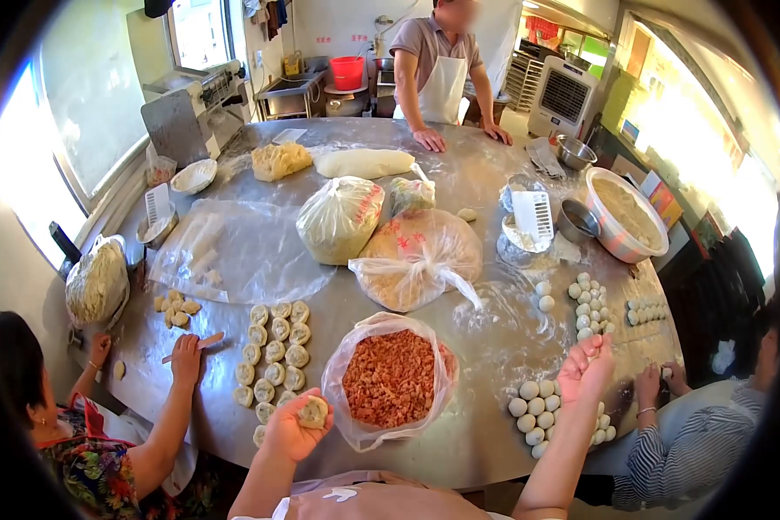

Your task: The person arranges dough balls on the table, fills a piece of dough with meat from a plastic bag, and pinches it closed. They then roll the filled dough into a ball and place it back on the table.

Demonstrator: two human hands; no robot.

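My left hand (293,428) cups a filled dough dumpling (313,412) just above the table's near edge, beside the rows of finished dumplings (276,351). My right hand (586,368) is raised over the heap of white dough balls (537,413), fingers pinched on a small piece of dough. Between my hands stands an open plastic bag of reddish minced filling (392,379).
The round steel table (485,342) carries tied bags of dough (418,256), a pink bowl of filling (626,212), and more dough balls (588,305). One person sits at left with a spatula (198,345), another at right, a third stands at the far side.
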